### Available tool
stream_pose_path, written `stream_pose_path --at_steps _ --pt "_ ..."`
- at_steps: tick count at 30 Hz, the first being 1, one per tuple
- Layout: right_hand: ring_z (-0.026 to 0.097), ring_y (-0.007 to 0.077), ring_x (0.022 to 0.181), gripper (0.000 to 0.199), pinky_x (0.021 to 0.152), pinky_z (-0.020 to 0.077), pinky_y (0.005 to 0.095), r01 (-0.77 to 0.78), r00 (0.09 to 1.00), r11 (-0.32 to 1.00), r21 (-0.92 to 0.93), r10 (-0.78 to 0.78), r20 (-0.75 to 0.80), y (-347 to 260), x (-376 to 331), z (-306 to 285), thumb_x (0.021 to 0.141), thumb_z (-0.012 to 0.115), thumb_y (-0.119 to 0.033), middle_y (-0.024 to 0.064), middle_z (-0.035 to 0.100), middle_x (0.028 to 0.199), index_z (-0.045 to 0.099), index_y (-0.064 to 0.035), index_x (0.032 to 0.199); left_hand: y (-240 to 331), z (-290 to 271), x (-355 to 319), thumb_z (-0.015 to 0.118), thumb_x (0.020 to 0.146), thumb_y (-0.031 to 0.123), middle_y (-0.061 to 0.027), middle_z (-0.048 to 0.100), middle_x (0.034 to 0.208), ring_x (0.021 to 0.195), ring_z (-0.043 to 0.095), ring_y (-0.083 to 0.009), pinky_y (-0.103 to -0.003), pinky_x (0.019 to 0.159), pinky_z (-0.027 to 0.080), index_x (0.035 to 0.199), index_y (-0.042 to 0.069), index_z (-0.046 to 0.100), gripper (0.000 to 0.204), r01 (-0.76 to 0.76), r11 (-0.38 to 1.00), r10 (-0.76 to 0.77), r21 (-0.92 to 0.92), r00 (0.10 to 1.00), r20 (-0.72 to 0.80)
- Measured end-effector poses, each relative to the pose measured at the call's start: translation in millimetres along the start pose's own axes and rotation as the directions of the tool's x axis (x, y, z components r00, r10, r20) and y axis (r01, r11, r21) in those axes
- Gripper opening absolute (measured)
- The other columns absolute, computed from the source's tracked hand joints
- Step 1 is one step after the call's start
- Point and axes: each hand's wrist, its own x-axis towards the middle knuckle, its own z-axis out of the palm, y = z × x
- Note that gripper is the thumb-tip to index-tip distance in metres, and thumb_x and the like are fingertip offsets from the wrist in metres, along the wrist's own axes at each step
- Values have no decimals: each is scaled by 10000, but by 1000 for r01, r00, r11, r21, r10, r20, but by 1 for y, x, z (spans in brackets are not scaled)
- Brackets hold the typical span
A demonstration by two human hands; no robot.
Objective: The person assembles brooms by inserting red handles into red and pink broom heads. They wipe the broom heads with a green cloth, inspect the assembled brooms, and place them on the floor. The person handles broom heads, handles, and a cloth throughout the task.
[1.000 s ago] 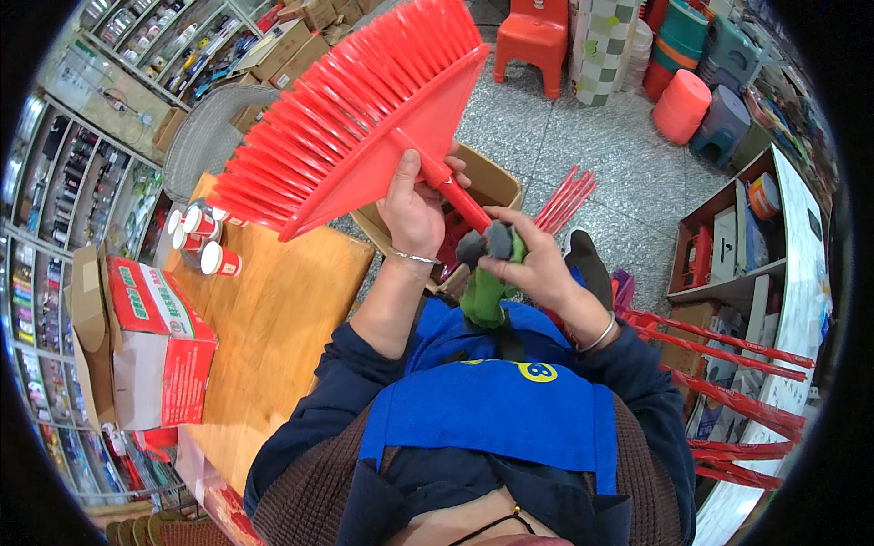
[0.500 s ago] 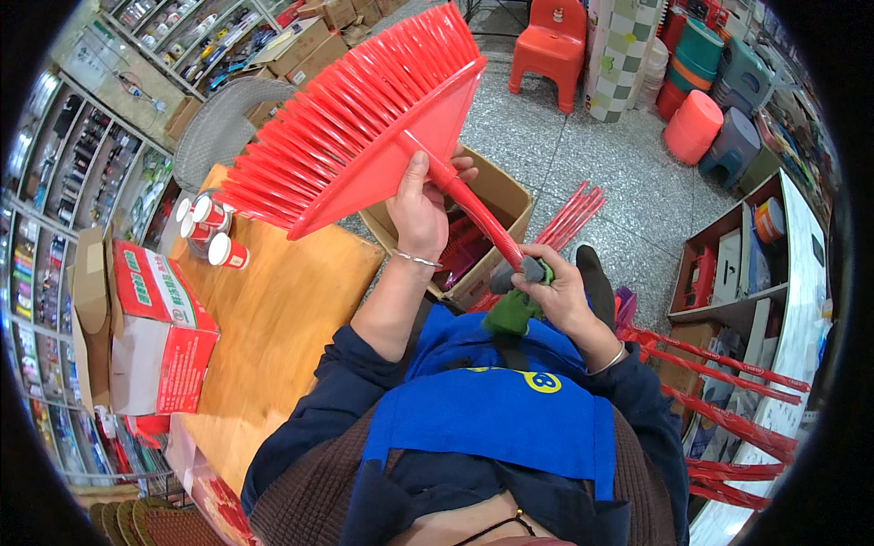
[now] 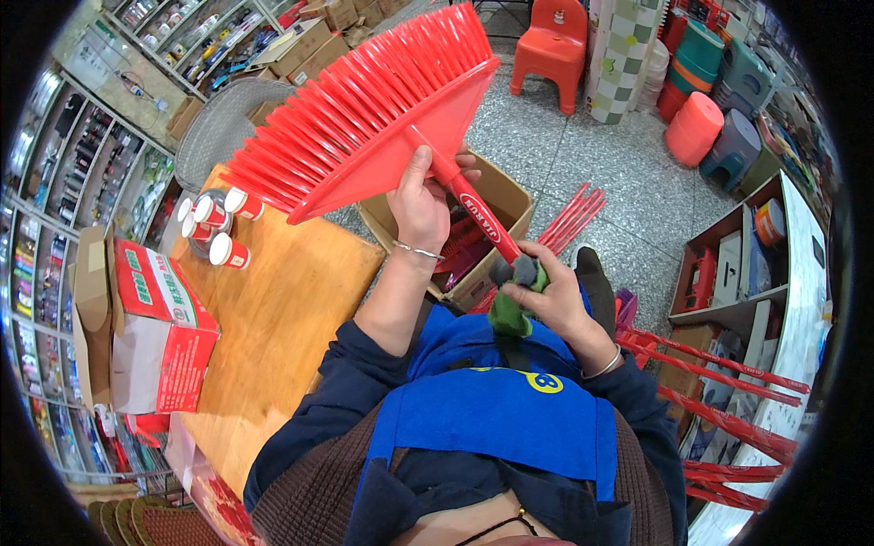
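Observation:
A red broom (image 3: 401,150) is held up in front of me, its fan of bristles pointing away and to the left. My left hand (image 3: 423,205) is closed around the neck just below the broom head, thumb on top. Lower on the short red handle, my right hand (image 3: 551,291) pinches a green and grey cloth (image 3: 512,311) around the handle's near end. What the cloth covers of the handle end is hidden. Below the broom stands an open cardboard box (image 3: 510,196) with dark red pieces in it, partly hidden by my left arm.
A wooden table (image 3: 282,300) at left bears paper cups (image 3: 228,250) and a red and white carton (image 3: 164,337). Red poles (image 3: 574,218) lie beyond my right hand; more red poles (image 3: 728,423) stick out at right, by a white-topped counter (image 3: 801,273). A red chair (image 3: 550,55) stands ahead.
The broom has turned slightly about its handle, so printing on the handle now faces up. Its head has shifted a little to the right, uncovering another paper cup. Both hands keep their hold.

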Motion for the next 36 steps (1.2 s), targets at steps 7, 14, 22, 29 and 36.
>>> stream_pose_path --at_steps 7,14,22,29,36 --pt "577 316 719 781 609 479 386 128 983 832 -539 -179 -44 7 -6 8 593 745 -53 124 529 822 425 -164 1296 -1 3 -2 408 928 201 -185 615 928 769 628 -250 -377 667 552 1077 -79 517 336 0 995 10 102 995 -94" --pt "602 191 783 710 693 483 307 80 994 996 -44 -76 79 7 0 4 675 688 -13 98 591 886 421 -137 1321 -1 0 -5 411 929 212 -192 613 945 770 629 -252 -370 663 555 1089 -70 507 338 -15 998 18 55 999 -43" --pt "529 79 884 535 801 427 230 -598 801 529 603 356 481 -7 1 -25 753 657 -83 3 568 979 467 9 1245 1 1 -11 368 945 257 -221 594 1028 856 615 -251 -396 734 522 1137 -66 484 393 87 988 -70 -125 988 141" --pt "570 251 752 657 661 469 360 129 990 953 -274 -141 -24 -2 2 5 695 658 -4 102 532 882 437 -156 1296 -6 5 -4 416 934 215 -187 612 954 794 630 -258 -389 671 548 1102 -62 499 334 70 995 -67 75 997 -50" --pt "555 321 737 770 635 464 386 156 984 920 -361 -174 -20 8 -5 5 651 657 46 131 497 832 405 -205 1334 -10 2 -9 421 933 200 -180 618 952 817 633 -259 -380 713 547 1091 -66 516 324 107 988 -104 115 994 -32"
